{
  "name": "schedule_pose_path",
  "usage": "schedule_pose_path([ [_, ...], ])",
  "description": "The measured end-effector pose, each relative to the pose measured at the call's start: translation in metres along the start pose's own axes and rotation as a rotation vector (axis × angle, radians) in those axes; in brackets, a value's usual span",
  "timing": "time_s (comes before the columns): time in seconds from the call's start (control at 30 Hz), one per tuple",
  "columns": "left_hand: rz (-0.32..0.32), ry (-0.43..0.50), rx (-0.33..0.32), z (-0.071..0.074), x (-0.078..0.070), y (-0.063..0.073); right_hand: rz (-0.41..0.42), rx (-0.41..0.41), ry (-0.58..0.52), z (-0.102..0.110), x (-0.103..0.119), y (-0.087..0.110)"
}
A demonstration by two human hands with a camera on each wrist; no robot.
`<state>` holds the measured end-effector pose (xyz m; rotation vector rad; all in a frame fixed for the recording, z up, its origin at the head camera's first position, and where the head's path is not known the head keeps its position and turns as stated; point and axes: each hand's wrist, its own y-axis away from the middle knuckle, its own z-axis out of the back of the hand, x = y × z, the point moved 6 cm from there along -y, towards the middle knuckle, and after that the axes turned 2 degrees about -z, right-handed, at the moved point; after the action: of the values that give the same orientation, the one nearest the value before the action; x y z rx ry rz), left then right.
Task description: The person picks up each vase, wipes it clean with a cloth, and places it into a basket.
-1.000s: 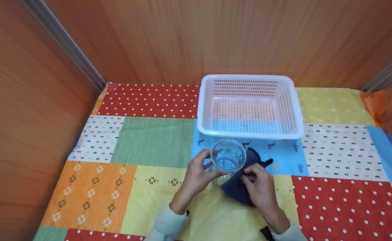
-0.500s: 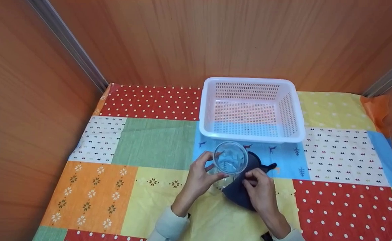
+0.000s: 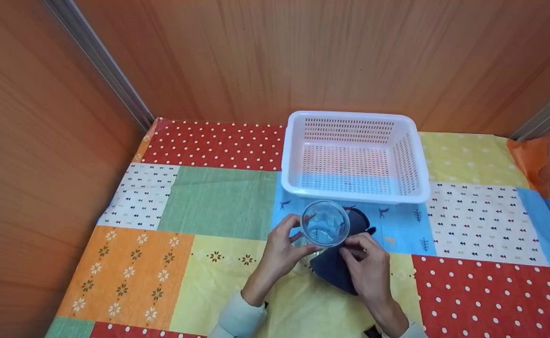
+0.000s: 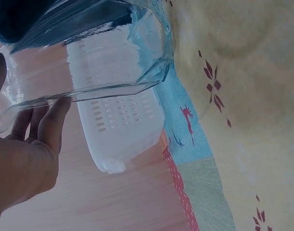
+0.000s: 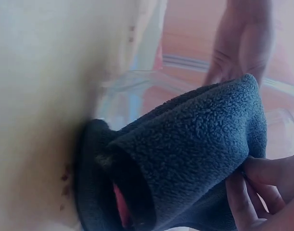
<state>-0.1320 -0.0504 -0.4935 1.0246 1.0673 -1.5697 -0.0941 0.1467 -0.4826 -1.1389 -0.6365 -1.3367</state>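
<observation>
A clear drinking glass [image 3: 325,224] stands upright in front of the basket. My left hand [image 3: 282,246] holds it near the rim, fingers behind and thumb in front; the left wrist view shows the fingers along the side of the glass [image 4: 118,89]. Against the right side of the glass lies a dark blue fuzzy cloth [image 3: 333,272] with a black edge. My right hand [image 3: 366,265] pinches this cloth between thumb and fingers beside the rim. In the right wrist view the folded cloth [image 5: 199,139] hides most of the glass.
Just behind the glass sits a white plastic basket [image 3: 354,195] with slotted walls. A patchwork tablecloth [image 3: 223,202] covers the table. Wooden panels [image 3: 256,61] stand at the back and on both sides.
My right hand has shifted slightly with the cloth, whose black loop on the right now shows less. The left hand keeps its grip on the glass. The head view has tilted a little.
</observation>
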Motion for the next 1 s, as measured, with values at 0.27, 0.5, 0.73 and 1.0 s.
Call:
schedule_pose_path([
  [0.27,0.007,0.002,0.003,0.000,0.000,0.000,-0.020,0.042,0.040,0.000,0.000,-0.001],
  [0.5,0.006,0.001,0.007,-0.001,0.001,-0.001,-0.039,0.067,0.080,-0.001,-0.004,-0.001],
  [0.73,0.004,0.016,0.012,-0.002,0.001,0.000,-0.092,0.102,0.107,-0.004,-0.018,0.001],
  [1.0,0.010,0.007,0.007,-0.001,0.001,0.000,-0.157,0.153,0.176,-0.009,-0.033,0.002],
])
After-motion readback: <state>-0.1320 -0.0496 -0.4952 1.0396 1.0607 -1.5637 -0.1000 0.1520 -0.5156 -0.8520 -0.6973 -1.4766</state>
